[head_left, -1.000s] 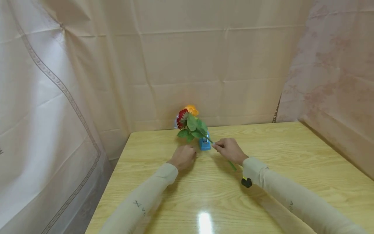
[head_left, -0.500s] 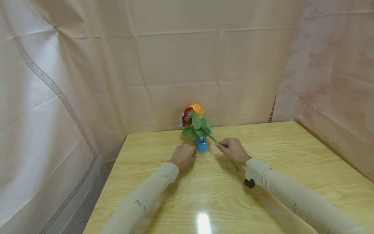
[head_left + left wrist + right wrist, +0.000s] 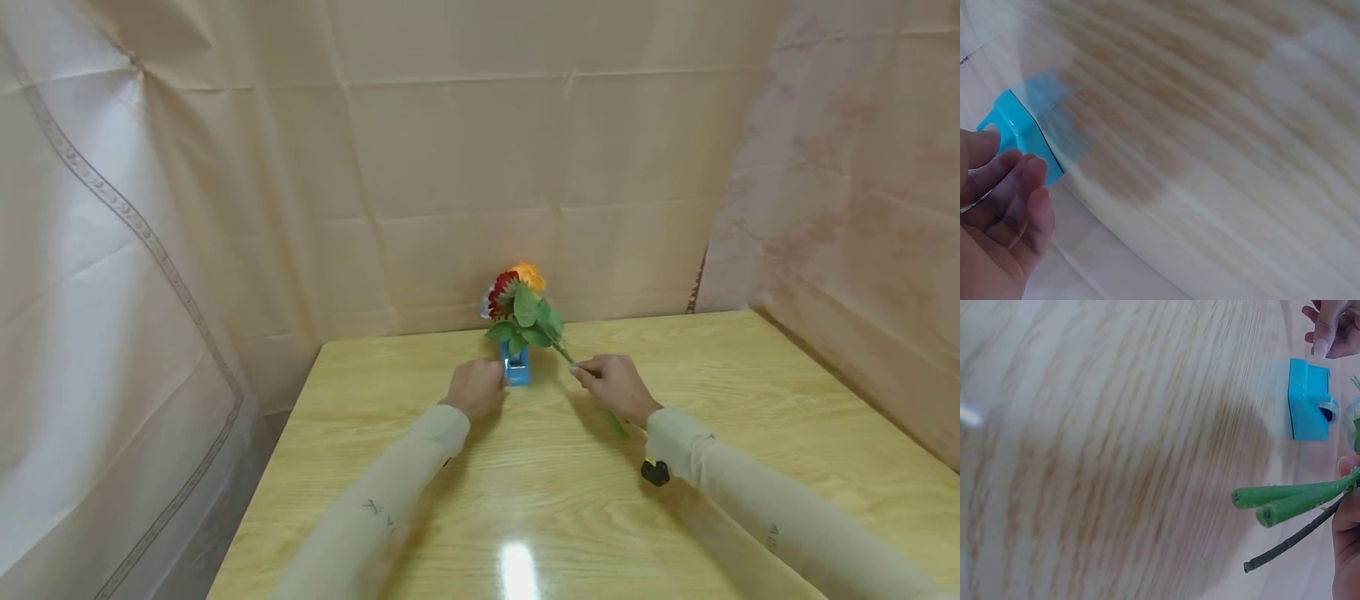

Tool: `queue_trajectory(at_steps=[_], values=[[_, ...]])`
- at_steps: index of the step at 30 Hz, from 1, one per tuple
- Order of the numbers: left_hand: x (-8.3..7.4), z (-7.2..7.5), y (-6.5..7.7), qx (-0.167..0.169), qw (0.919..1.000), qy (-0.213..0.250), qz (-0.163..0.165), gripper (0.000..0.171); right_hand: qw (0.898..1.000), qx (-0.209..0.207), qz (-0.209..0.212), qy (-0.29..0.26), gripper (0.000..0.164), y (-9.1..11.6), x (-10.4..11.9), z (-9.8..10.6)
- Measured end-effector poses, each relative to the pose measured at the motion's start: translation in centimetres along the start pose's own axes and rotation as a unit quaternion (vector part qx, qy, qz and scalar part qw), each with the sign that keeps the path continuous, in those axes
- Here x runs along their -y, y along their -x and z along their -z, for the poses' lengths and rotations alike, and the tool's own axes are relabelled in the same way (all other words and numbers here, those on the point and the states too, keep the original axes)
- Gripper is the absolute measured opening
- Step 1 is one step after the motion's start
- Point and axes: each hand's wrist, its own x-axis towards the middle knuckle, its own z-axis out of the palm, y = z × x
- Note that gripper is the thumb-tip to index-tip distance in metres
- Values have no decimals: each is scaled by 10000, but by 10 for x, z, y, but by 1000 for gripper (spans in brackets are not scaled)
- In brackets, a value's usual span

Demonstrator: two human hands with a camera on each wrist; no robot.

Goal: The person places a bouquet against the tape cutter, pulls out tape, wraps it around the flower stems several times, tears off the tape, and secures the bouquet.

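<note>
My right hand (image 3: 617,387) pinches a bunch of artificial flowers by the stems (image 3: 1310,500). Red (image 3: 503,296) and orange (image 3: 528,276) blooms and green leaves (image 3: 536,319) lean up to the left. Two thick green stem ends and one thin dark one stick out below the grip in the right wrist view. A blue tape dispenser (image 3: 518,375) stands on the table under the blooms, partly covered by leaves. Close at its left side is my left hand (image 3: 477,387), its fingers loosely bent. In the left wrist view the thumb and fingers (image 3: 1038,187) stand apart before the dispenser (image 3: 1022,134).
A wood-grain table (image 3: 420,467) lies under both hands. Beige cloth (image 3: 450,150) hangs behind its far edge, and more cloth hangs at the left and right. A black and yellow object (image 3: 655,472) sits at the right wrist.
The flowers and right hand have shifted slightly right across the head view. My left hand has come closer to the tape dispenser. The right hand keeps its pinch on the stems.
</note>
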Motion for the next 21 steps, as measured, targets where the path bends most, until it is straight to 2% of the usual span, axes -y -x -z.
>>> queue_trajectory(at_steps=[8,13,21], values=[[-8,-4,-7,202,9995,21,245,25,9998,-131,-12,158,30,8,-10,4],[-8,-4,-11,184,9993,-46,312,26,9993,-303,-21,231,30,10,-14,8],[-8,-5,-12,73,9994,96,326,22,9995,-248,-105,149,31,16,-18,12]])
